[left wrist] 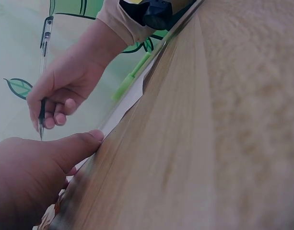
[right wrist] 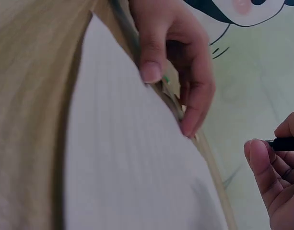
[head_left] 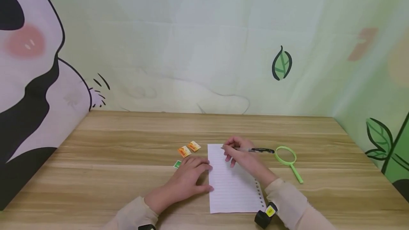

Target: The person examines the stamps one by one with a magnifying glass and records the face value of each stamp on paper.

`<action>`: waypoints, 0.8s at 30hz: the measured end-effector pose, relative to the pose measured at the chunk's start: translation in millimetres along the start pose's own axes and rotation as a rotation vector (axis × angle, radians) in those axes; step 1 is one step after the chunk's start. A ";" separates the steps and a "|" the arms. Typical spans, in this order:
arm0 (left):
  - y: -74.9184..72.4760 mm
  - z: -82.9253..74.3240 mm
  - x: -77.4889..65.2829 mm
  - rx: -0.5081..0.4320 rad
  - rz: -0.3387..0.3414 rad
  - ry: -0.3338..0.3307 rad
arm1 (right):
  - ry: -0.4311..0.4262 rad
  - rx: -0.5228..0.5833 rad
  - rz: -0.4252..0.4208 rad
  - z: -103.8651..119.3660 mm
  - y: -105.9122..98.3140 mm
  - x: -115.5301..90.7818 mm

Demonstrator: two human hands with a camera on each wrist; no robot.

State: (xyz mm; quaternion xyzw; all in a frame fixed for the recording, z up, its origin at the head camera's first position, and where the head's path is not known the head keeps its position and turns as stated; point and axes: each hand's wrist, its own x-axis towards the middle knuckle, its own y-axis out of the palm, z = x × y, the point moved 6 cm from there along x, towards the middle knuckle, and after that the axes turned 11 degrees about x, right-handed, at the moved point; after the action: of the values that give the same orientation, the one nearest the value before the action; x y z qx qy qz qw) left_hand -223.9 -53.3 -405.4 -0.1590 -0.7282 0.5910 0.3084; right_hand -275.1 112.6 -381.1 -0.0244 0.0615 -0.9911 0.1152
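A sheet of white lined paper [head_left: 230,191] with punched holes along its right side lies on the wooden table. My left hand [head_left: 190,176] touches its left edge with thumb and fingertips, the fingers loosely bent and spread. Over the upper part of the sheet, my right hand [head_left: 241,153] pinches a pen [head_left: 262,150] with a clear barrel and dark grip, also seen in the left wrist view [left wrist: 45,43]. The pen's point aims down to the left; whether it touches the paper I cannot tell. The right wrist view shows the left thumb [right wrist: 151,72] at the paper's edge.
Two small orange packets or cards [head_left: 184,151] lie beyond my left hand. A small green-and-white piece [head_left: 177,164] is partly covered by its fingers. A green magnifying glass [head_left: 297,174] lies right of the paper. Printed cloth [head_left: 204,56] rises behind the table [head_left: 112,173].
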 end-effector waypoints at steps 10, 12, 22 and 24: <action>-1.0 -1.5 -0.4 0.010 0.012 0.000 | 0.010 0.095 0.051 -23.6 13.9 1.9; -0.6 -2.6 0.0 0.015 0.013 0.000 | 0.011 0.126 0.059 -27.4 14.2 1.2; -1.5 -1.9 0.5 0.015 0.009 -0.003 | 0.031 0.129 0.076 -37.8 16.5 5.2; -1.8 -1.3 -0.2 0.007 0.006 -0.003 | 0.033 0.103 0.069 -38.3 17.9 5.2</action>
State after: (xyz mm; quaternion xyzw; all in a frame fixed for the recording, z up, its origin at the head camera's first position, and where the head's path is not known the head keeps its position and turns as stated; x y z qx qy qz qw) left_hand -222.6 -52.9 -403.6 -0.1590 -0.7262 0.5948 0.3060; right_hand -278.5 98.6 -421.1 -0.0001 0.0129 -0.9887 0.1494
